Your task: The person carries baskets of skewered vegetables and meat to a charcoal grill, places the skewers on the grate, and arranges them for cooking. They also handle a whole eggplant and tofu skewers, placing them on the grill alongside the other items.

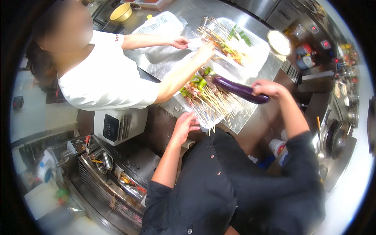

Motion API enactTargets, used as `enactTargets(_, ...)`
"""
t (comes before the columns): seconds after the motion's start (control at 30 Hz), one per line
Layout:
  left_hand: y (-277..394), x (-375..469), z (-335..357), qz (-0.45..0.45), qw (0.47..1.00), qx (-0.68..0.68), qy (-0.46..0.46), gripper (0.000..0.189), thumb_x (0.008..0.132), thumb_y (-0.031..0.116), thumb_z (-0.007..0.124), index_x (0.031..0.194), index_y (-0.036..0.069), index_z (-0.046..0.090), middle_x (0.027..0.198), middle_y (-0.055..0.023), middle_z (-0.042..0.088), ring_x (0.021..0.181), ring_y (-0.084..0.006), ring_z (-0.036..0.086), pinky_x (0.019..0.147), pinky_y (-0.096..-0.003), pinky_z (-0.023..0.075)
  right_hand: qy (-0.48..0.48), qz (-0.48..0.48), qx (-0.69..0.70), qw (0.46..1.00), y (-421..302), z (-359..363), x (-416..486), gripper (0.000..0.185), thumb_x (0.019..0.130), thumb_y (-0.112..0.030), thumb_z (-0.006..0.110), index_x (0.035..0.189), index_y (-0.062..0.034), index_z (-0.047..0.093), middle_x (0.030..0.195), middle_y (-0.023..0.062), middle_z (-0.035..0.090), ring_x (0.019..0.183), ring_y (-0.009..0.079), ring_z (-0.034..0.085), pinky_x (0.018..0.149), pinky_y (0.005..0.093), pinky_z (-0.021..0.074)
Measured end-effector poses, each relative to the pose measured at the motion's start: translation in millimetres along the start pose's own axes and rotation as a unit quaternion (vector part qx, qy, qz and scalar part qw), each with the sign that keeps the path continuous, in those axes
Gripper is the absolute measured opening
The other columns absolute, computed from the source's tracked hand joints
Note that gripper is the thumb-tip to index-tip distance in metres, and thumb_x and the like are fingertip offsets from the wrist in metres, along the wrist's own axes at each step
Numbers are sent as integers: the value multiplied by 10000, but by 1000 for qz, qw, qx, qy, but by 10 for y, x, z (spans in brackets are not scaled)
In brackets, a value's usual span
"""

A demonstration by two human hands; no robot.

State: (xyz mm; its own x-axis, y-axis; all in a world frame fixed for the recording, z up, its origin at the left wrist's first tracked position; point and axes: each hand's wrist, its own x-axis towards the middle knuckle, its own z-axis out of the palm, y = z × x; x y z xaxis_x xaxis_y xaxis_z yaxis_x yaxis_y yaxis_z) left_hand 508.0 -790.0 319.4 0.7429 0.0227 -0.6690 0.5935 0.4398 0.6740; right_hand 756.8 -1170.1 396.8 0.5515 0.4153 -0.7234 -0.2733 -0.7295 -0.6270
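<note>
My right hand (265, 89) grips one end of a long purple eggplant (235, 89), whose other end lies over a tray of skewers. Bamboo skewers (220, 102) with meat and green pepper pieces (201, 82) fill this tray, their bare sticks pointing towards me. Beside the tray's near left corner is my left hand (185, 124), its fingers apart and nothing in it. Farther back, a white perforated basket (262, 48) holds more skewers and green leaves (242, 36).
A co-worker in a white shirt (108, 76) stands at left, arms reaching over the steel table (249, 116) to the far skewers. A grill (102, 188) lies at lower left, and a pan (340, 139) sits at right. A white bowl (279, 43) stands beside the basket.
</note>
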Motion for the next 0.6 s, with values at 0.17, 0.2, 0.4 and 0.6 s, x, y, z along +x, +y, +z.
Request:
enactTargets(0.17, 26, -154, -180, 41, 998, 36, 32, 338, 1028, 274, 607, 1272, 41, 594, 1032, -67, 659, 884, -163, 649, 729, -314, 564, 24, -17, 198, 980, 213, -642, -914, 583, 717, -127, 717, 1274, 20, 628, 1161, 139, 689, 1031, 197, 665, 956, 334, 535)
enactTargets(0.2, 57, -134, -148, 50, 997, 50, 34, 325, 1027, 272, 608, 1263, 48, 605, 1019, -54, 659, 876, -151, 646, 718, -301, 556, 68, -53, 137, 987, 129, -664, -864, 612, 717, -127, 717, 1299, 27, 608, 1184, 148, 686, 1046, 207, 671, 959, 347, 538)
enactTargets(0.4, 237, -5, 227, 102, 978, 162, -84, 354, 988, 243, 675, 1264, 31, 612, 989, 6, 638, 854, -74, 574, 720, -237, 465, 29, -163, 184, 969, -1000, -457, 429, 439, 878, -193, 676, 1269, 0, 621, 1072, 142, 701, 902, 166, 698, 812, 312, 596)
enactTargets(0.6, -114, 44, -74, 141, 959, 239, -55, 323, 999, 232, 665, 1250, 35, 614, 948, 20, 637, 835, -73, 578, 722, -245, 467, 122, -117, 113, 979, -2116, -475, 1290, 258, 882, -209, 708, 1109, -88, 705, 970, 56, 725, 823, 143, 703, 694, 298, 573)
